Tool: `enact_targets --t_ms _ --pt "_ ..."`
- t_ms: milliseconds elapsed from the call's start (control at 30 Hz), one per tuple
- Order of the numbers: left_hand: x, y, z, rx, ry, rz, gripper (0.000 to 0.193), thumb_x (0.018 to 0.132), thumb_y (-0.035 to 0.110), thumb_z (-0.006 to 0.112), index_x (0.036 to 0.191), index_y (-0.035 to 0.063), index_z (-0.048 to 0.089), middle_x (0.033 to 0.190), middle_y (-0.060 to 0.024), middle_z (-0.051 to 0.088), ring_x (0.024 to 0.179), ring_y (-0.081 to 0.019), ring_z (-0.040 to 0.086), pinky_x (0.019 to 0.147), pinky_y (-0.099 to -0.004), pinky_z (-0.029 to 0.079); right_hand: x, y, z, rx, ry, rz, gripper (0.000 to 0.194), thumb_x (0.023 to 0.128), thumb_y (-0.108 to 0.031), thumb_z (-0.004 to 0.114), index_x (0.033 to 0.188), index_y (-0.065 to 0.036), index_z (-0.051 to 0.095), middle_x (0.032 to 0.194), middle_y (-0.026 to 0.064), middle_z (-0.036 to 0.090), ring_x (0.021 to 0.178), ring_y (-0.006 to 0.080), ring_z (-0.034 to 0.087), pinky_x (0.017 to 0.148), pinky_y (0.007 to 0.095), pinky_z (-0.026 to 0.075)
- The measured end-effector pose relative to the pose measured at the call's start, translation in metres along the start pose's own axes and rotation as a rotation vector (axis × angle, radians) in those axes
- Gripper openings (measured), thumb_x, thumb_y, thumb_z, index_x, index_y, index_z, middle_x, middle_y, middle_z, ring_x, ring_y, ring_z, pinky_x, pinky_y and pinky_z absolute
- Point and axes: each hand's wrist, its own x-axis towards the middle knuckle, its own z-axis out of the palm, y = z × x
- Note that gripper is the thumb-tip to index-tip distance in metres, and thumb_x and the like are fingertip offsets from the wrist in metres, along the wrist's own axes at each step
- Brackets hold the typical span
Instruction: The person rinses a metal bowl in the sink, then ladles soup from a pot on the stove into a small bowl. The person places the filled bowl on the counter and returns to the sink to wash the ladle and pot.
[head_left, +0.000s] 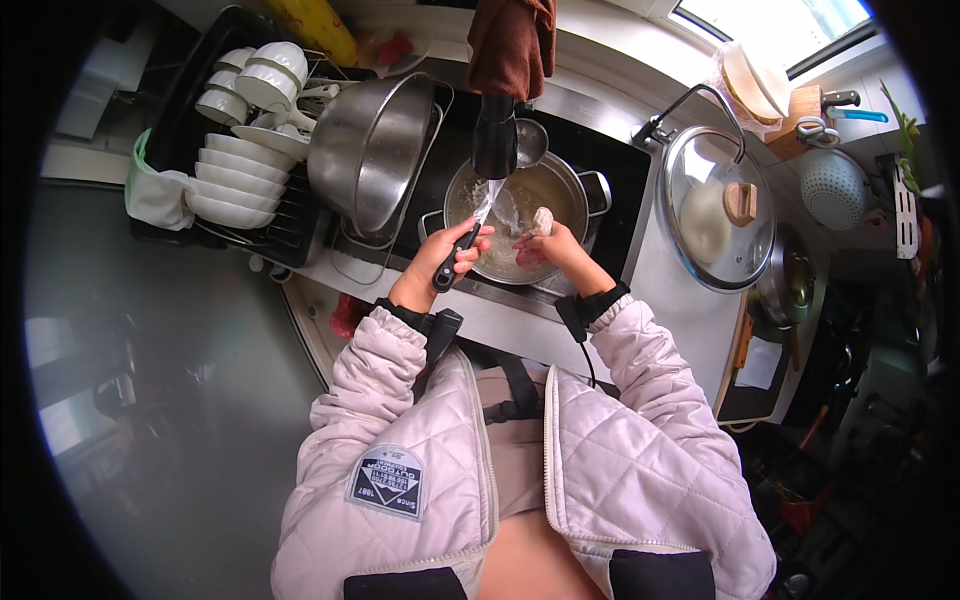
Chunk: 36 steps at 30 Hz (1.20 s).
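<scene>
My left hand (444, 259) grips the black handle of a kitchen utensil (455, 261), whose whitish end reaches over a steel pot (587, 255). Its exact kind cannot be told. Over the pot's right side, my right hand (551, 244) has a pale lump of food (543, 220) at its fingers, with something reddish below them. Cloudy, pale liquid lies in the pot, which stands on a black cooktop (626, 176). A steel ladle (532, 142) rests at the pot's far rim. A black cylindrical part with a brown cloth (512, 49) over it hides the pot's far left side.
A large steel bowl (341, 150) leans in a wire rack left of the pot. Farther left, a black dish rack (300, 240) holds white bowls (236, 187). On the right stand a glass lid (682, 180) with a wooden knob and a knife block (796, 124).
</scene>
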Motion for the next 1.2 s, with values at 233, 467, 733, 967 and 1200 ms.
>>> enact_targets --t_ms 233,467,733,967,1200 --pt "0.02 0.01 0.003 -0.049 -0.014 -0.029 0.046 0.097 0.03 0.038 0.12 -0.0091 0.041 0.085 -0.0113 0.052 0.048 -0.005 0.041 0.036 -0.0173 0.036 -0.014 -0.011 -0.007 0.006 0.013 -0.012 0.02 0.077 -0.002 0.055 0.097 0.001 0.057 0.087 0.0099 0.068 0.07 0.0171 0.067 0.055 0.0229 0.047" --pt "-0.027 0.0 0.001 0.051 0.089 -0.076 0.04 0.096 0.029 0.038 0.113 -0.0069 0.045 0.081 -0.0111 0.053 0.048 -0.0065 0.043 0.037 -0.0193 0.038 -0.017 -0.011 -0.018 0.088 0.013 -0.015 0.02 0.078 0.001 0.054 0.098 0.005 0.054 0.09 0.0136 0.066 0.074 0.0203 0.066 0.068 0.0293 0.054" --pt "-0.1 -0.024 -0.006 -0.067 0.209 -0.201 0.037 0.096 0.026 0.039 0.11 -0.0068 0.045 0.081 -0.0116 0.053 0.048 -0.0066 0.043 0.036 -0.019 0.038 -0.02 -0.017 -0.025 0.087 0.068 0.005 0.02 0.08 -0.006 0.055 0.098 0.003 0.054 0.092 0.0134 0.066 0.079 0.0178 0.065 0.07 0.027 0.051" --pt "-0.088 -0.03 0.008 0.623 0.409 0.0 0.031 0.089 0.022 0.052 0.107 -0.0038 0.052 0.073 -0.0129 0.059 0.052 -0.015 0.053 0.042 -0.0275 0.044 -0.014 -0.005 -0.024 0.117 0.076 0.0 0.022 0.083 -0.005 0.051 0.102 0.005 0.051 0.096 0.0164 0.065 0.082 0.022 0.066 0.075 0.0306 0.053" --pt "-0.039 -0.028 0.027 1.872 0.733 0.657 0.029 0.076 0.017 0.064 0.099 0.0011 0.057 0.083 -0.0181 0.063 0.072 -0.0366 0.061 0.06 -0.0447 0.048 -0.03 -0.002 -0.031 0.234 0.048 -0.022 0.022 0.083 -0.003 0.05 0.103 0.006 0.05 0.1 0.0187 0.064 0.085 0.0248 0.065 0.077 0.0318 0.053"
